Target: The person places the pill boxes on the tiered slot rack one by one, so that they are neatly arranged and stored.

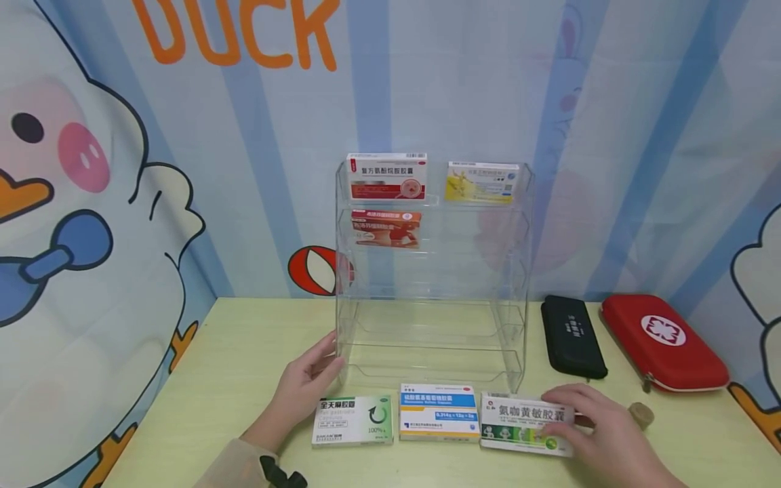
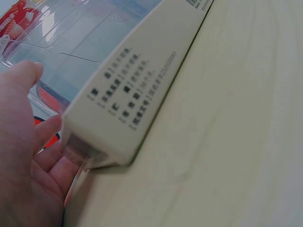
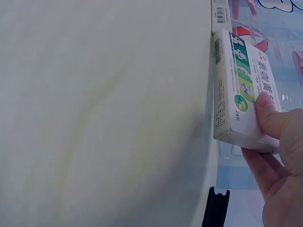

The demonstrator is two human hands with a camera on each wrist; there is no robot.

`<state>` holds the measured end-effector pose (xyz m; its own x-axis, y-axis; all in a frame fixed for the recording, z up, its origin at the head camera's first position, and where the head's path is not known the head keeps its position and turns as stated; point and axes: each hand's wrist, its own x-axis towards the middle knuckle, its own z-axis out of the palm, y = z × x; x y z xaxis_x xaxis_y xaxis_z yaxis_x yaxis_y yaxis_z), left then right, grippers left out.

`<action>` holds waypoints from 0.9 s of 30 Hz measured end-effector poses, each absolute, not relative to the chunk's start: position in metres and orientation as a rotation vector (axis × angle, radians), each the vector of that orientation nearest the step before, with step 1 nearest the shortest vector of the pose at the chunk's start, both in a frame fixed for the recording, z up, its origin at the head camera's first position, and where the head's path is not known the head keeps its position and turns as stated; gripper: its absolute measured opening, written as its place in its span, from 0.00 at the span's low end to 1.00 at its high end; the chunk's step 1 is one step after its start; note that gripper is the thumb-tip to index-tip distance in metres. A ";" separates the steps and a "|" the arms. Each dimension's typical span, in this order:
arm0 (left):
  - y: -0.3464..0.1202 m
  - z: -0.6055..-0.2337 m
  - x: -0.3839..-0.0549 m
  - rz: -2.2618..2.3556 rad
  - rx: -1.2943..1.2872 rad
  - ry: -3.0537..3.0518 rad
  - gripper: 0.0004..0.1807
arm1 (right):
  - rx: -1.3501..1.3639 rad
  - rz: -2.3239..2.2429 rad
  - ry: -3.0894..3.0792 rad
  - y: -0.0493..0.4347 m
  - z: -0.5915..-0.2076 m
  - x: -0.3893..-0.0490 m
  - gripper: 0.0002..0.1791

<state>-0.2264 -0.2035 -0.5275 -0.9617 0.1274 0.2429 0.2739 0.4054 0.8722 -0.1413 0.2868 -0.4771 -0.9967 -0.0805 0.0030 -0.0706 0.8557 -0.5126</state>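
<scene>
My right hand [image 1: 610,434] pinches the right end of a white and green medicine box [image 1: 518,423], thumb on its printed front and fingers behind, as the right wrist view also shows. My left hand [image 1: 305,383] is at the lower left side of a clear acrylic display rack [image 1: 433,346], its loosely bent fingers against the plastic. Just right of that hand is a white and pale-green medicine box [image 1: 352,421], whose printed side fills much of the left wrist view. Between the two boxes sits a blue and white medicine box [image 1: 439,413].
In the rack's top tier are a red and white box [image 1: 387,177] and a yellow and white box [image 1: 482,183]; an orange-red box [image 1: 386,229] sits one tier lower. To the right lie a black zip case [image 1: 572,337], a red case [image 1: 665,342] and a small round brown object [image 1: 641,415].
</scene>
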 end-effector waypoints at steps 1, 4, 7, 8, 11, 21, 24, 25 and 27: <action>-0.204 -0.527 -0.227 -1.604 -0.362 -2.514 0.33 | -0.149 -0.854 3.024 0.287 -0.476 -0.140 0.27; -0.204 -0.527 -0.227 -1.610 -0.366 -2.509 0.33 | -0.257 -0.903 3.099 0.289 -0.471 -0.138 0.24; -0.204 -0.526 -0.227 -1.609 -0.368 -2.509 0.33 | -0.378 -0.936 3.193 0.289 -0.465 -0.138 0.24; -0.204 -0.526 -0.227 -1.608 -0.368 -2.509 0.33 | -0.420 -0.948 3.226 0.289 -0.463 -0.139 0.25; -0.203 -0.526 -0.228 -1.607 -0.364 -2.511 0.32 | -0.569 -1.003 3.307 0.288 -0.456 -0.143 0.26; -0.203 -0.528 -0.227 -1.616 -0.356 -2.512 0.32 | -1.033 -1.088 3.472 0.272 -0.424 -0.171 0.30; -0.203 -0.528 -0.227 -1.625 -0.353 -2.513 0.32 | -1.108 -1.129 3.523 0.264 -0.411 -0.184 0.31; -0.203 -0.528 -0.227 -1.623 -0.353 -2.513 0.32 | -1.128 -1.161 3.525 0.261 -0.406 -0.188 0.31; -0.202 -0.527 -0.226 -1.627 -0.347 -2.512 0.32 | -1.162 -1.185 3.543 0.255 -0.394 -0.197 0.30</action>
